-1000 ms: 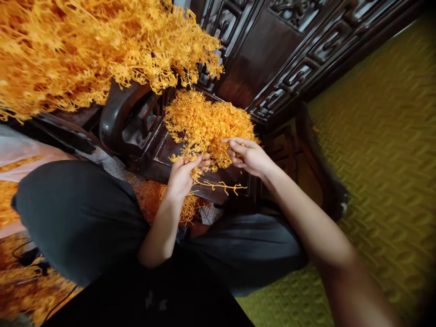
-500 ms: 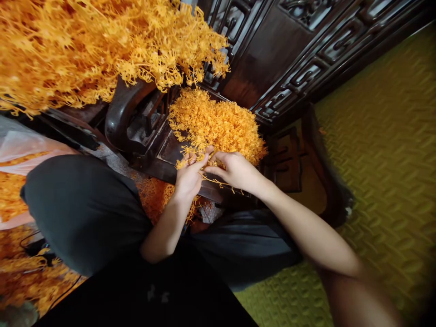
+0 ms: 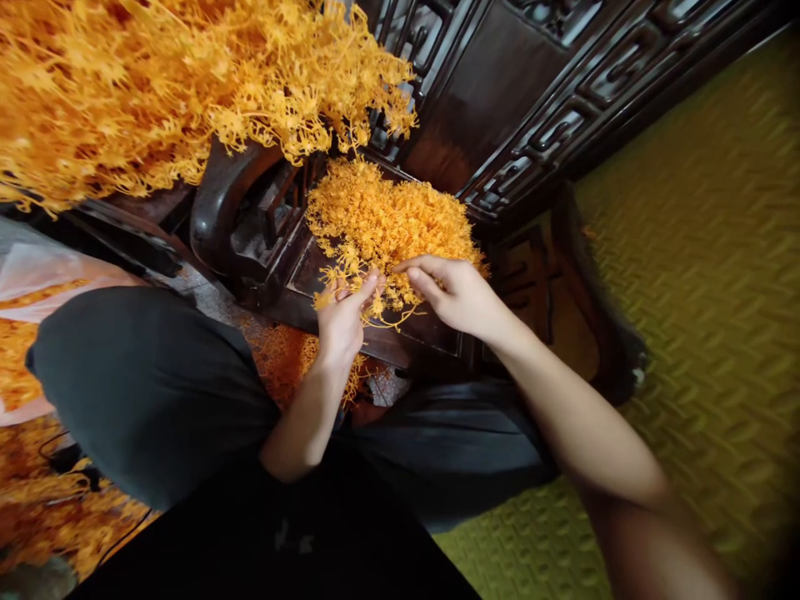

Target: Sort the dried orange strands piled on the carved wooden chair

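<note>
Between the thumb and fingers of my left hand [image 3: 342, 317] is a small bunch of orange plastic sprigs [image 3: 330, 279], with star-shaped tips. One thin stem curves out below, to the right of that hand. My right hand [image 3: 459, 292] is a little to the right, at the front of a heap of the same orange sprigs [image 3: 393, 217]. Its index finger is stretched toward the heap and the thumb stands apart from it; no sprig shows between them. The heap rests on a dark wooden seat [image 3: 306, 271].
A much larger orange pile [image 3: 187, 83] rises at the upper left beside a curved wooden armrest [image 3: 216, 217]. Carved wooden panelling [image 3: 481, 83] stands behind. More orange pieces [image 3: 284, 354] lie below the seat. A plastic bag [image 3: 56, 271] is at left; yellow textured matting [image 3: 700, 250] at right.
My right hand has moved away from the left, to the right and slightly up, and its fingers have spread. My left hand keeps the sprigs in nearly the same place.
</note>
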Tool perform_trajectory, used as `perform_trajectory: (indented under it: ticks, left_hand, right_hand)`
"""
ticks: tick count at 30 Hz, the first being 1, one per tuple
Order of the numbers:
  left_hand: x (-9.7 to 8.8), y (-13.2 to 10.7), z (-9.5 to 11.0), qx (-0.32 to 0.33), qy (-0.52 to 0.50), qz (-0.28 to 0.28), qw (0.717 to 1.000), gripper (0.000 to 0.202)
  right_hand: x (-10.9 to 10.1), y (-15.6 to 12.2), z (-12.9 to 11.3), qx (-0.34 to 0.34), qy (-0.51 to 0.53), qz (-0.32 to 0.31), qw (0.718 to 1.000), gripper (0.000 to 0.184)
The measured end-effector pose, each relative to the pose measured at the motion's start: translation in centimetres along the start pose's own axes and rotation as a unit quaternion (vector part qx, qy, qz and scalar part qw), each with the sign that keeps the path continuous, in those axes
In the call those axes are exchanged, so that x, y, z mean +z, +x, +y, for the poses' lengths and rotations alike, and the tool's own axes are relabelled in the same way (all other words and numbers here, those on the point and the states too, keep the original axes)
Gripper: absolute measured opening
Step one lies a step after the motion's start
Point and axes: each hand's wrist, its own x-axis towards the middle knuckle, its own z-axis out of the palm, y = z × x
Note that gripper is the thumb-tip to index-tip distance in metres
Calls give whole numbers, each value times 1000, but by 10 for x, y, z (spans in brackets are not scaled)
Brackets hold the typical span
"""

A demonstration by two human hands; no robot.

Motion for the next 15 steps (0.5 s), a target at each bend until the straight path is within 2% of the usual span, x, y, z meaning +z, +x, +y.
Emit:
perform_trajectory:
  ticks: [4,8,15]
  left_hand:
    - [2,-6,-5,34,32,7,999,34]
    - [-1,-2,-7,46,33,-2,998,34]
    - [-2,-4,-4,72,49,13,996,33]
  right_hand:
    - [13,-3,-12,-26,-125,-52,990,52]
    - [21,-6,-19,-14,-308,-72,949,59]
    - [28,-8,-26,-24,-390,-80,917,55]
